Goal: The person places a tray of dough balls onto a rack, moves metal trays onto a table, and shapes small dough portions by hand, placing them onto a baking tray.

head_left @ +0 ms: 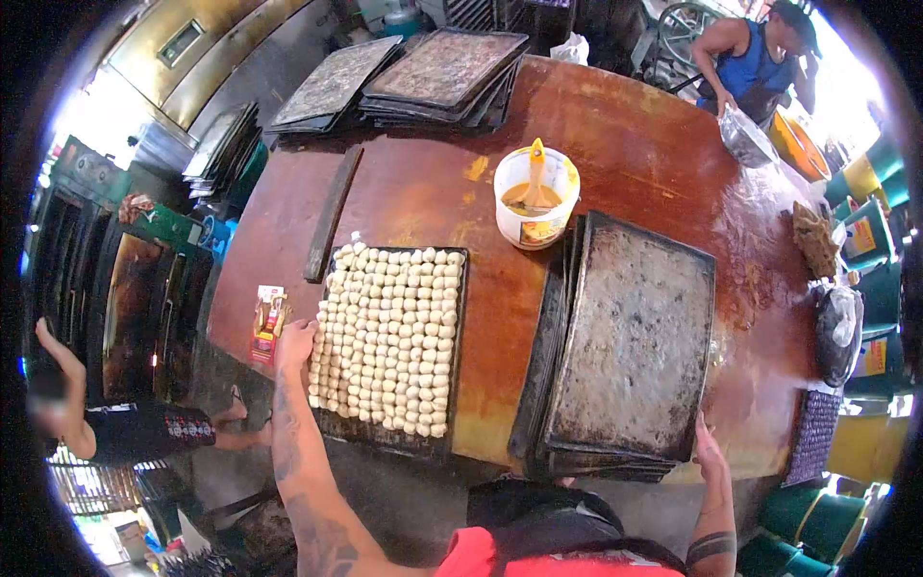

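Observation:
A dark tray full of small pale dough balls lies on the red-brown table, left of centre. My left hand is at its left edge, beside the dough balls; its finger shape is too small to make out. To the right is a stack of worn, empty baking trays. My right hand touches the lower right corner of this stack, fingers stretched out. Between and above them stands a white bucket with a yellow-handled brush in it.
More stacked trays lie at the table's far left. A dark wooden bar and a red-and-white packet are on the left. One person is at the far right, another at the left. Green bins line the right.

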A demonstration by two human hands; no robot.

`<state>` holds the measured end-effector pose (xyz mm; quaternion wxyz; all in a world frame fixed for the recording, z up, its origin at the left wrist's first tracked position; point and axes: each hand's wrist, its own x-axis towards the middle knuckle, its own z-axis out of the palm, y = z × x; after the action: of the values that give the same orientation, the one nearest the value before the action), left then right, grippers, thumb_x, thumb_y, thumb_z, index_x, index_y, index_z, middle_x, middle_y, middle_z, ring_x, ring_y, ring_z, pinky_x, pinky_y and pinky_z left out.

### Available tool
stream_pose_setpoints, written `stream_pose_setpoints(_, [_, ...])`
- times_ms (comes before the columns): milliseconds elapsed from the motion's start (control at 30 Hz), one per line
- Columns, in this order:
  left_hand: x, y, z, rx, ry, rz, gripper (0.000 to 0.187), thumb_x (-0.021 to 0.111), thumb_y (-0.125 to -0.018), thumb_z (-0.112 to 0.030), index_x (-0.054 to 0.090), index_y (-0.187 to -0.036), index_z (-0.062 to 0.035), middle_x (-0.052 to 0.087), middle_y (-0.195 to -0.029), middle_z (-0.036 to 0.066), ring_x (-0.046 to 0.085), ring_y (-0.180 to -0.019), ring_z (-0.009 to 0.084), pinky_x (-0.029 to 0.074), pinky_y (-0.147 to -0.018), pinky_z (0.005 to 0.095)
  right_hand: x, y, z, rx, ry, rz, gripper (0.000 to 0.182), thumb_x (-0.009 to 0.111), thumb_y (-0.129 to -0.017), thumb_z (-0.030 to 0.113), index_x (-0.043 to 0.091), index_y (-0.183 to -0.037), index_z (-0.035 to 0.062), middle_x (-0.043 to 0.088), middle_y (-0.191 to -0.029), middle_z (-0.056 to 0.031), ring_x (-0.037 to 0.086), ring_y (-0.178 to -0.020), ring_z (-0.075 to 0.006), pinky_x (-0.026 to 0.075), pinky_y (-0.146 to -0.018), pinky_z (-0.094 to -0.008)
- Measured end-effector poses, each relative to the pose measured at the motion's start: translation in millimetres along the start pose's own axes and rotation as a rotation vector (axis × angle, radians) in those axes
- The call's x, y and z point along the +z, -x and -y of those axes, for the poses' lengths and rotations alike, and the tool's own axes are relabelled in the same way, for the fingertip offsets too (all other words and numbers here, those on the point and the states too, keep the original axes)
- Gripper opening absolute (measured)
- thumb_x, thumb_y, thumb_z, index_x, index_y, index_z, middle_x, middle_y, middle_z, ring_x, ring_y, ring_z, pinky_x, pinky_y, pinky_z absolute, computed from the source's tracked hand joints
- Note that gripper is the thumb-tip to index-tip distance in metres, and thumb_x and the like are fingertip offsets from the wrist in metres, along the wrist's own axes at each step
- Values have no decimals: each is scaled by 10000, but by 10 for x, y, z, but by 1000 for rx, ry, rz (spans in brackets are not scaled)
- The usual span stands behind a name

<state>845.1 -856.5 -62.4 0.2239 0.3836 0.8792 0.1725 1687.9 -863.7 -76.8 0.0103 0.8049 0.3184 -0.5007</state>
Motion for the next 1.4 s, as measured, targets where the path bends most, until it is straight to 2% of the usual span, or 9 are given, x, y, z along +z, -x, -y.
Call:
stream_pose_setpoints(167, [211,39,178,6,414,53,361,587,-874,-260,665,-1082,24,696,-956,199,662,-915,261,481,-812,356,-32,152,191,-249,-82,177,798,241,-913,709,111,-1527,217,9,-1599,-80,-43,-1459,-303,240,-1092,-566])
stream_pose_setpoints(400, [463,520,-733,63,4,-39,403,559,-870,-344,688,-991,18,688,-938,222,669,-883,356,493,-796,403,-107,22,-116,-119,160,99,956,319,-782,856,163,-1525,276,86,-1598,-74,207,-1409,-352,341,-983,-590])
stream_pose_setpoints(500, [570,631,-767,46,-104,-37,404,547,-869,-358,699,-981,-1,689,-875,212,669,-839,359,497,-783,416,-65,31,-109,-310,387,95,710,227,-939,603,104,-1530,229,15,-1599,-71,49,-1441,-320,78,-1089,-551])
stream_pose_setpoints(567, [517,847,-869,41,-92,-11,395,553,-866,-347,700,-983,1,688,-863,211,668,-822,351,500,-778,415,-22,181,-55,-261,324,49,714,224,-929,611,108,-1528,239,-7,-1599,-89,51,-1436,-329,90,-1073,-545])
stream_pose_setpoints(633, [231,1209,-1158,46,8,32,377,572,-861,-315,694,-992,17,687,-883,214,667,-816,335,503,-776,405,4,331,43,-24,37,-24,979,316,-746,886,184,-1519,299,29,-1596,-134,235,-1385,-386,390,-922,-567])
stream_pose_setpoints(767, [725,329,138,208,521,-227,286,602,-821,-160,687,-1041,1,680,-988,206,658,-873,312,510,-781,384,5,318,14,11,54,-48,946,313,-765,866,184,-1517,307,30,-1595,-127,231,-1387,-387,396,-917,-574])
stream_pose_setpoints(1033, [573,538,-261,399,-269,-269,213,617,-794,-144,694,-966,-46,663,-965,169,620,-925,350,494,-825,453,25,218,-86,-47,28,-43,880,323,-823,799,187,-1519,278,96,-1587,-106,220,-1396,-390,382,-939,-611])
stream_pose_setpoints(1233, [287,1268,-1092,212,405,-267,146,643,-776,-166,697,-855,-56,672,-882,126,632,-901,321,494,-806,436,43,240,-140,-87,13,-32,830,331,-866,749,190,-1520,257,145,-1581,-89,211,-1402,-392,371,-956,-639])
stream_pose_setpoints(1400, [616,1487,-1040,558,53,-222,203,654,-771,-191,701,-926,-69,646,-1015,151,586,-995,349,468,-864,450,62,310,-60,-72,10,-38,862,338,-852,770,192,-1520,245,164,-1577,-100,220,-1393,-417,371,-942,-668])
